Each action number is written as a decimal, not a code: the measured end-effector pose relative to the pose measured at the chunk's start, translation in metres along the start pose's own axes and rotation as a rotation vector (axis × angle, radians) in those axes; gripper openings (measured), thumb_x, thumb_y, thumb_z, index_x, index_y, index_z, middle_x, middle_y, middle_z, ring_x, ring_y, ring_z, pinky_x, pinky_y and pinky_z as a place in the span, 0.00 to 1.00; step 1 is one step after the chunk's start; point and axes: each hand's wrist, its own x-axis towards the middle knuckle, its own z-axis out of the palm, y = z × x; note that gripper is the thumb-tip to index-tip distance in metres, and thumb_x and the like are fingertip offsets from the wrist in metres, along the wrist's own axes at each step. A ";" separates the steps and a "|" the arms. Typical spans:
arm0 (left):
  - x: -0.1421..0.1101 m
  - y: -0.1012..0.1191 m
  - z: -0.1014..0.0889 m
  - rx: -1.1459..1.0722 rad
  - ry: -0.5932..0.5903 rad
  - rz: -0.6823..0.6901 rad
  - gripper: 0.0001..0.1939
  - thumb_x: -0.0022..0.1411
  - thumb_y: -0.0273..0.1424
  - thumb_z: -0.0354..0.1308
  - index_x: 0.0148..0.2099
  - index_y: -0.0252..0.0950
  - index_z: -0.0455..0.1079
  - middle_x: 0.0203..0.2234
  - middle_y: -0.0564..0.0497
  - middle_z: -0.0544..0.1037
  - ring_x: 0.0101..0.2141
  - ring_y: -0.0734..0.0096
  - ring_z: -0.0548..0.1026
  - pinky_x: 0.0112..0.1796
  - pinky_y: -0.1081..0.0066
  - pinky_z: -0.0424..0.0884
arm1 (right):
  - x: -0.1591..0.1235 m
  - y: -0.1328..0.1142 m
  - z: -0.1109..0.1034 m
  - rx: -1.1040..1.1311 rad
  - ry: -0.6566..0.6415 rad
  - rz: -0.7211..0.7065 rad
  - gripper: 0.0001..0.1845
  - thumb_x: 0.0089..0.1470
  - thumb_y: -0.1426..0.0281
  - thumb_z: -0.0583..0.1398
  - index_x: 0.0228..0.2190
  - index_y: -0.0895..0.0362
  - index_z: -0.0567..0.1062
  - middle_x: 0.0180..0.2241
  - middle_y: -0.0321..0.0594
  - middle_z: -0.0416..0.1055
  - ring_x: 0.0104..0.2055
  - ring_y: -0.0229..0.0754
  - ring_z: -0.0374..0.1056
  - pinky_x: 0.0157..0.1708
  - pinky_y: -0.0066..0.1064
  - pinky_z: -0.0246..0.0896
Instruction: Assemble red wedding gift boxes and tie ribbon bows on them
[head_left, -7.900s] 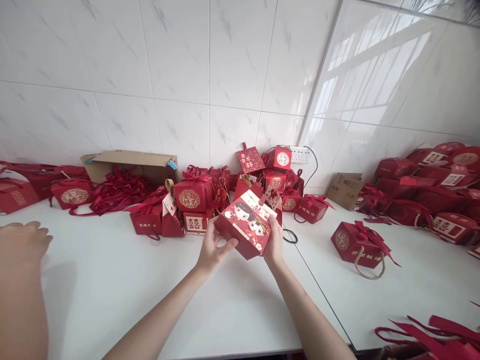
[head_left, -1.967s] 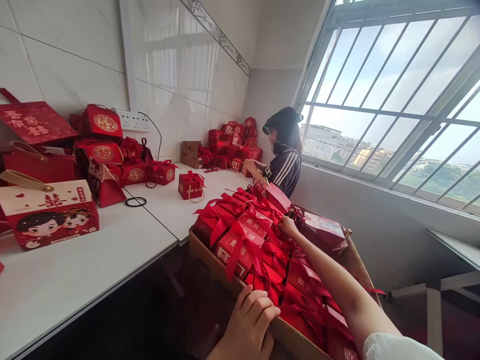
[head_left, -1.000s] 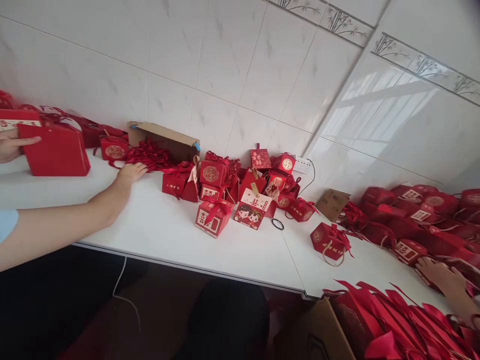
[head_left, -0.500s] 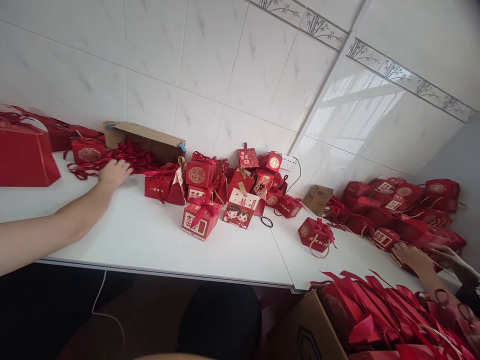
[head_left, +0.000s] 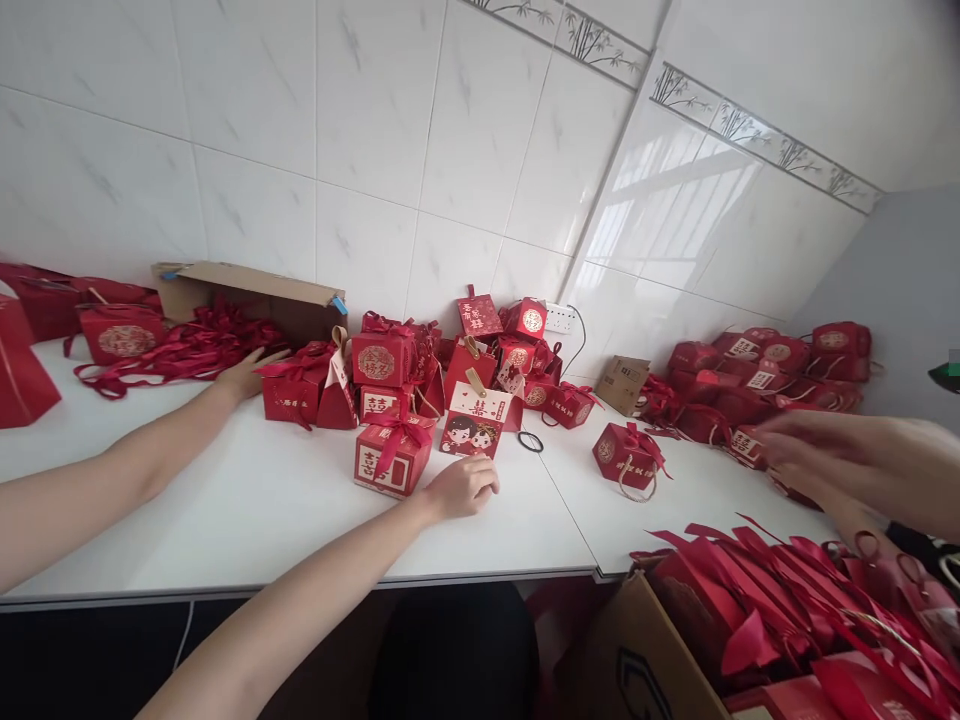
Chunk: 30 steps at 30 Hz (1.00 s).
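Observation:
Reaching to the back left, my left hand (head_left: 249,376) is open, its fingers stretched between a heap of red ribbons (head_left: 199,348) and a red gift box with a bow (head_left: 292,390). The fingertips are partly out of sight beside that box. My right hand (head_left: 461,487) is low over the table, fingers curled together, just in front of a red and white box with two cartoon figures (head_left: 469,428). Whether anything is inside those fingers is hidden. Left of it stands a red gift box with a ribbon bow (head_left: 390,455).
An open cardboard carton (head_left: 255,280) stands behind the ribbons. A black hair tie (head_left: 530,442) and a rope-handled red box (head_left: 626,458) lie right. Stacked red boxes (head_left: 772,365) fill the far right, near another person's hands (head_left: 862,460). A full carton (head_left: 645,640) stands in front.
My right hand has come into view in front of the cartoon box. My left hand has shifted right along the ribbons towards the bowed box. The other person's hand has risen at right.

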 end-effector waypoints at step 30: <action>-0.008 -0.013 -0.024 0.075 0.382 -0.503 0.09 0.61 0.30 0.52 0.45 0.38 0.60 0.35 0.48 0.70 0.38 0.66 0.72 0.38 0.66 0.72 | 0.092 -0.244 0.244 1.126 0.212 -0.160 0.37 0.45 0.56 0.59 0.55 0.60 0.62 0.58 0.53 0.56 0.64 0.56 0.45 0.59 0.50 0.46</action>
